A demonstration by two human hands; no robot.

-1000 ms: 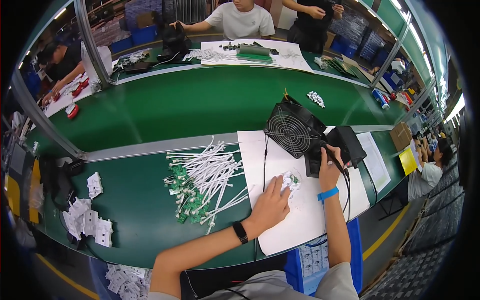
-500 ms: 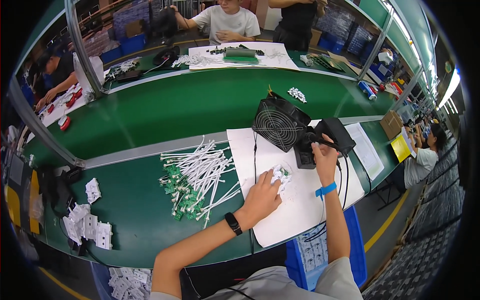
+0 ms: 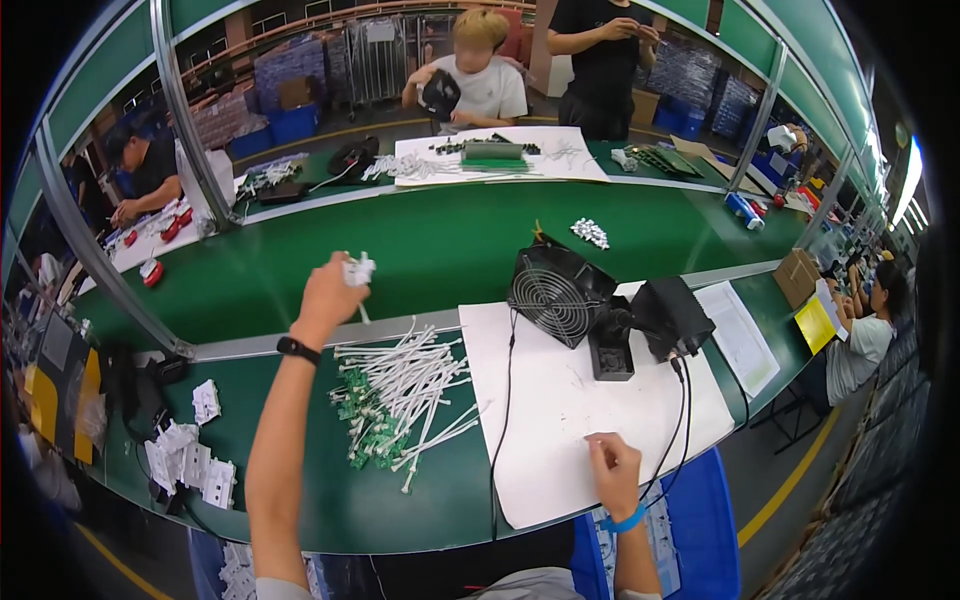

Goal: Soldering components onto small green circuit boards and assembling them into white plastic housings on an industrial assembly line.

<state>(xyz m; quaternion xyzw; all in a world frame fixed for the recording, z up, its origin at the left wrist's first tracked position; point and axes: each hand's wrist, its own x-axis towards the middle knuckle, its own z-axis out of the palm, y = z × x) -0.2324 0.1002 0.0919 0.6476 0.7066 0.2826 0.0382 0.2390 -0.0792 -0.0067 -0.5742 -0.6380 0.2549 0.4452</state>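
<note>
My left hand (image 3: 333, 291) is raised over the green surface beyond the workbench's metal rail, closed on a white plastic housing (image 3: 359, 268). A short white lead hangs below that piece. Close to the front edge of a white sheet (image 3: 545, 440), my right hand (image 3: 614, 472) has its fingers curled together, and I see nothing in them. Small green circuit boards (image 3: 375, 428) with white cables (image 3: 412, 373) lie heaped between my hands. More white plastic housings (image 3: 180, 458) are stacked at the bench's left.
On the sheet's far side stand a black fan (image 3: 556, 295), a black holder (image 3: 611, 355) and a black box (image 3: 672, 318). Small white parts (image 3: 590, 233) lie beyond the rail. A blue bin (image 3: 705, 520) sits below the bench at right. Several people are nearby.
My left hand has moved from the sheet up and left, taking the white housing off it. My right hand has left the black holder and come down near the sheet's front edge.
</note>
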